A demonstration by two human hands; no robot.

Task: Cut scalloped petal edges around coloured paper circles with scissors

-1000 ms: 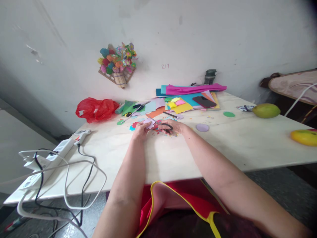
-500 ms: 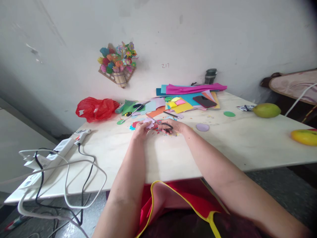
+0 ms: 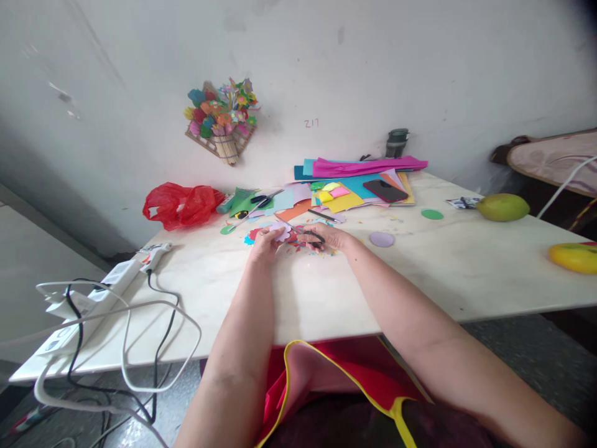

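My left hand [image 3: 265,244] pinches a pale purple paper flower [image 3: 282,233] with a scalloped edge. My right hand [image 3: 328,237] is closed round the dark handles of a pair of scissors [image 3: 315,239]. Its blades point left, close to the paper flower; whether they touch it I cannot tell. Under and around both hands lie red and blue paper pieces [image 3: 249,239] and small coloured scraps. To the right of my right hand a pale purple paper disc [image 3: 382,239] lies flat on the table.
Behind my hands are coloured paper sheets [image 3: 354,186], a phone [image 3: 385,191], a pen [image 3: 323,216] and a second pair of scissors [image 3: 262,200]. A red plastic bag [image 3: 181,205] and a power strip [image 3: 100,298] with cables stand left. Mangoes [image 3: 502,208] and a green disc [image 3: 431,214] lie right.
Hardly anything differs. My right hand and the scissors have shifted very slightly, while my left hand keeps the paper flower in the same place.
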